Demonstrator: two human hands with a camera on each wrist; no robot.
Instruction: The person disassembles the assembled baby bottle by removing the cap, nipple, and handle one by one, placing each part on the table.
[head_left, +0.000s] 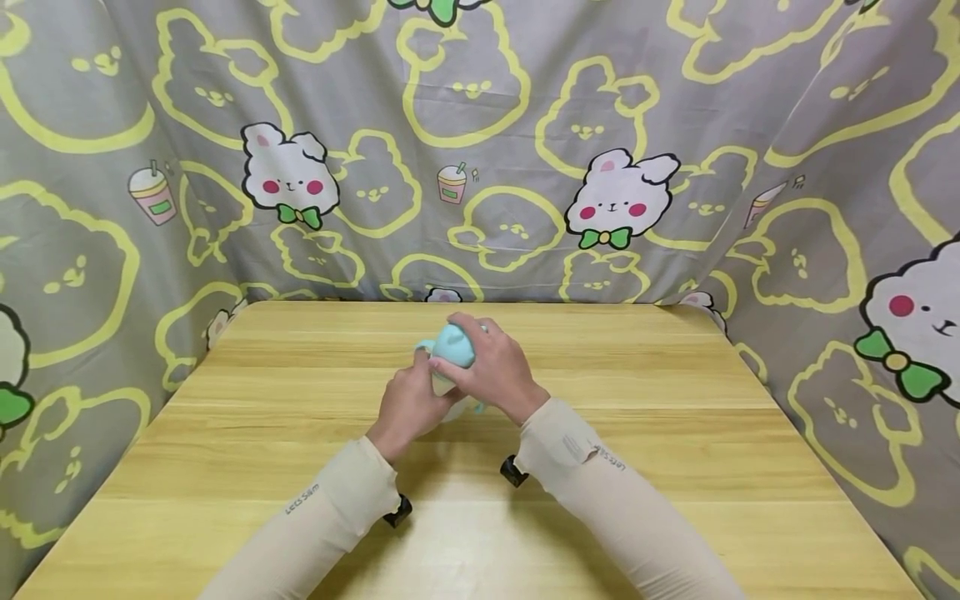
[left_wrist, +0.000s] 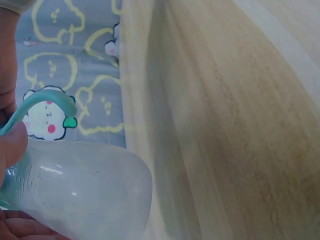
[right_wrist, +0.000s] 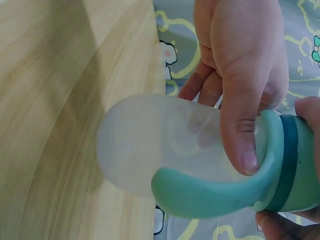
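A baby bottle (head_left: 453,346) with a frosted clear body (right_wrist: 145,145), a teal collar (right_wrist: 290,160) and curved teal handles (right_wrist: 210,195) is held just above the middle of the wooden table (head_left: 675,433). My left hand (head_left: 411,404) grips the clear body, its thumb (right_wrist: 240,130) lying across it. My right hand (head_left: 495,371) is curled over the teal top end and hides most of it. In the left wrist view the clear body (left_wrist: 85,195) fills the lower left, with one handle (left_wrist: 45,100) arching above it.
A grey cloth with yellow outlines and white bunnies (head_left: 622,200) hangs behind the table and down both sides. Bare tabletop (head_left: 225,400) lies left, right and in front of the hands. The table's side edges meet the cloth.
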